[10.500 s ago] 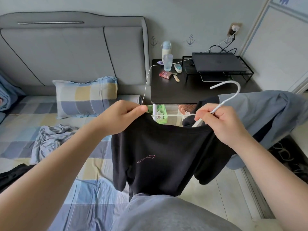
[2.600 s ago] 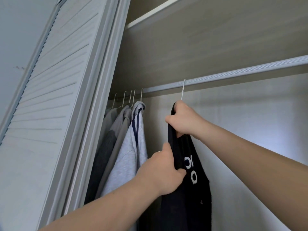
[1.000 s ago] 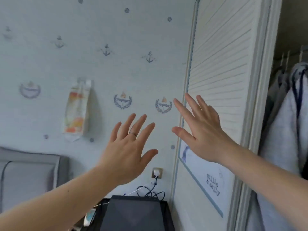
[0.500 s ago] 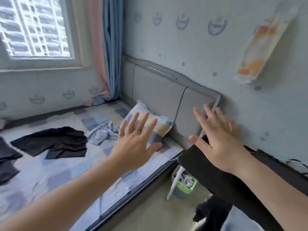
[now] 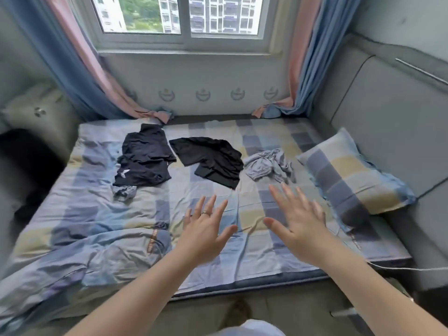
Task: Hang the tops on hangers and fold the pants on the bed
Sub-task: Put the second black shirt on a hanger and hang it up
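Three garments lie on the bed [image 5: 101, 234] near the window side. A black garment with a white logo [image 5: 143, 158] lies at the left, with a grey bit of cloth at its lower edge. A second black garment [image 5: 211, 160] lies spread in the middle. A crumpled grey garment [image 5: 269, 164] lies to its right, beside the pillow. My left hand [image 5: 206, 231] and my right hand [image 5: 298, 219] hover over the near part of the bed, fingers spread, holding nothing. No hanger is in view.
A checked pillow [image 5: 351, 173] leans at the right against the grey padded headboard [image 5: 392, 112]. A window [image 5: 184, 18] with blue and pink curtains stands behind the bed. A white cable [image 5: 412, 269] runs off the bed's right corner. Floor shows below the bed's near edge.
The view has swung from the wardrobe, where the black top was hung on the rail, round to the bed. Both hands stay open and empty and now hover over the sheet.
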The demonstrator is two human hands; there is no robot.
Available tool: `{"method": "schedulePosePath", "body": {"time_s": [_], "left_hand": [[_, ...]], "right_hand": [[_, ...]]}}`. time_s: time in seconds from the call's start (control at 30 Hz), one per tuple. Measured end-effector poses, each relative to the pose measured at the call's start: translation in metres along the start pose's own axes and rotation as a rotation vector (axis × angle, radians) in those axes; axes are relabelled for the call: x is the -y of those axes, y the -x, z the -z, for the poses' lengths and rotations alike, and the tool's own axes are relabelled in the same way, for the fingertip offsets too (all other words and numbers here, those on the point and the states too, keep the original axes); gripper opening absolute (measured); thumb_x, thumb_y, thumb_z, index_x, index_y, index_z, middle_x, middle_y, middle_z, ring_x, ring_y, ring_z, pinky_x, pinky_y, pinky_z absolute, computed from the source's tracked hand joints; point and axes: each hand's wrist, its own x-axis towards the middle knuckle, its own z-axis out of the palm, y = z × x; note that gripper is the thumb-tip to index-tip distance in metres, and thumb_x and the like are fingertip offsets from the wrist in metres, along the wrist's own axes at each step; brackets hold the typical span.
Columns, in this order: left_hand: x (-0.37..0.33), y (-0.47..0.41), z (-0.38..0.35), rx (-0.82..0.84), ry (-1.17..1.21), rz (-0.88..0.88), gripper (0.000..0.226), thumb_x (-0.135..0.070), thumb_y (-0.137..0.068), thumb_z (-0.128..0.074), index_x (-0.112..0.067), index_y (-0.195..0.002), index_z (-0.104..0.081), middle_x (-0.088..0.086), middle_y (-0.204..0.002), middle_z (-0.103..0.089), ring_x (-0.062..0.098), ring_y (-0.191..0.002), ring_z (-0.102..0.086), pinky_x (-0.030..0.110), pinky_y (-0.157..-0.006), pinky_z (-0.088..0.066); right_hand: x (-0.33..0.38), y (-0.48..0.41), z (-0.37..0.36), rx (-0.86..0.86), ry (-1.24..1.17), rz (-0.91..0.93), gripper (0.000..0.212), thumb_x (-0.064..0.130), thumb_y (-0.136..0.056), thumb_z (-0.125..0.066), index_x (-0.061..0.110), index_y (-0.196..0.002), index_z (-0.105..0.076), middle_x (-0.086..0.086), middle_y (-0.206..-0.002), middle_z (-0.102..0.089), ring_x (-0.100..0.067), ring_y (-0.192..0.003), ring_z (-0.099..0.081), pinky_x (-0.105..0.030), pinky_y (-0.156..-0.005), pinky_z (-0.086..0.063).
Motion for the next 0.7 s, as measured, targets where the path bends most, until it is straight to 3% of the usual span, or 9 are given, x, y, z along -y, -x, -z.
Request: {"method": "schedulePosePath", "body": {"time_s": [0.23,0.37,0.53,0.7], "left_hand": [[0.061,-0.069,0.003,0.002,0.097,0.259,0.069,-0.066,-0.099,-0.028,-0.039,-0.159,-0.007,-0.007,-0.168,0.001,0.018,-0.153,0.009,0.048,-0.121,-0.003],[0.096,-0.100,0.009,-0.009,0.143,0.369,0.067,-0.065,-0.099,-0.030,-0.039,-0.158,-0.013,-0.007,-0.168,-0.004,0.019,-0.154,0.005,0.049,-0.122,-0.005],[0.157,-0.145,0.013,-0.025,0.142,0.427,0.066,-0.063,-0.099,-0.031,-0.038,-0.158,-0.014,-0.008,-0.168,-0.006,0.018,-0.154,0.005,0.047,-0.122,-0.007],[0.270,-0.209,0.003,0.010,0.081,0.420,0.065,-0.062,-0.099,-0.032,-0.038,-0.157,-0.017,-0.008,-0.167,-0.008,0.017,-0.154,0.003,0.045,-0.121,-0.007]], "right_hand": [[0.010,-0.122,-0.022,0.146,-0.007,0.113,0.074,0.078,-0.089,-0.013,0.051,-0.152,0.015,0.015,-0.166,0.013,-0.014,-0.152,0.016,-0.051,-0.120,0.007],[0.021,-0.175,-0.037,0.201,-0.035,0.153,0.082,0.082,-0.077,-0.003,0.052,-0.151,0.015,0.015,-0.166,0.011,-0.015,-0.153,0.014,-0.050,-0.120,0.005],[0.047,-0.243,-0.060,0.243,-0.091,0.155,0.071,0.074,-0.093,-0.019,0.050,-0.152,0.012,0.015,-0.166,0.010,-0.015,-0.153,0.013,-0.049,-0.122,0.004],[0.096,-0.348,-0.123,0.236,-0.133,0.124,0.069,0.064,-0.098,-0.028,0.047,-0.155,0.007,0.014,-0.166,0.007,-0.016,-0.153,0.010,-0.049,-0.122,0.002]]}}
